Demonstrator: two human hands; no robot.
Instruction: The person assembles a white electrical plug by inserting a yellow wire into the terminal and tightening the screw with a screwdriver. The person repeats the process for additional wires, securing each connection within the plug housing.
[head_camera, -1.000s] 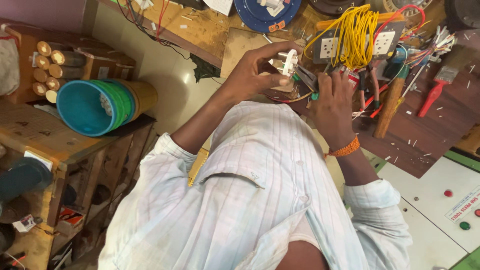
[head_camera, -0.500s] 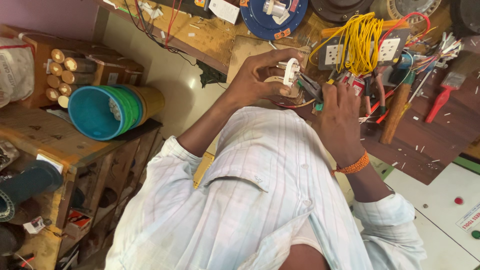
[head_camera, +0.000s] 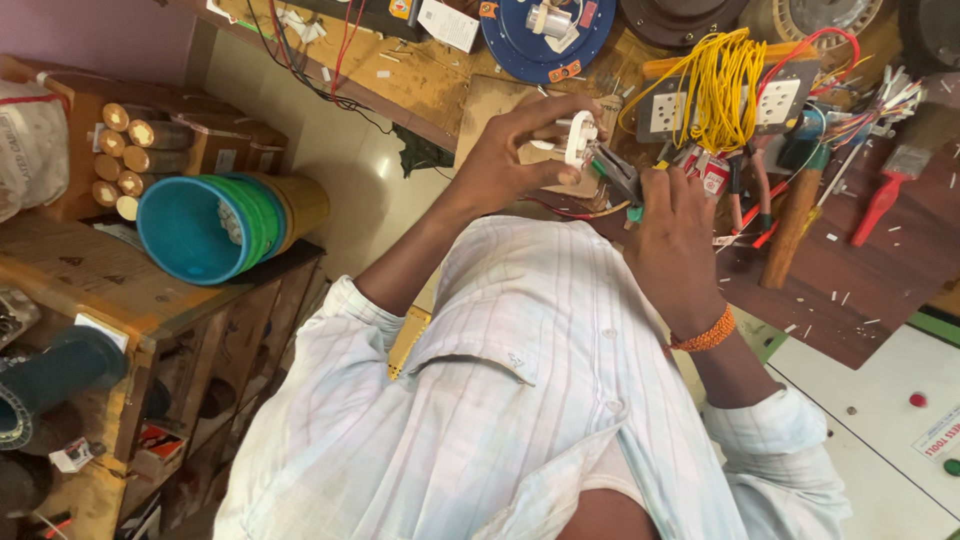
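Cluttered with wires, your counter (head_camera: 860, 290) now sits nearer as your left hand (head_camera: 505, 160) has lifted the white plug (head_camera: 577, 138), while your right hand (head_camera: 675, 235) keeps gripping pliers (head_camera: 615, 172) against it.

A white plug part (head_camera: 577, 138) is seen above a shirt (head_camera: 520, 400) of white cloth lined with faint pale stripes. An orange bead band (head_camera: 706, 335) is worn at the wrist. Yellow wire (head_camera: 722, 88) is coiled on the brown wooden surface (head_camera: 440, 85). A turquoise tub (head_camera: 195, 232) is nested in green ones, and red-handled pliers (head_camera: 880, 205) are noted.
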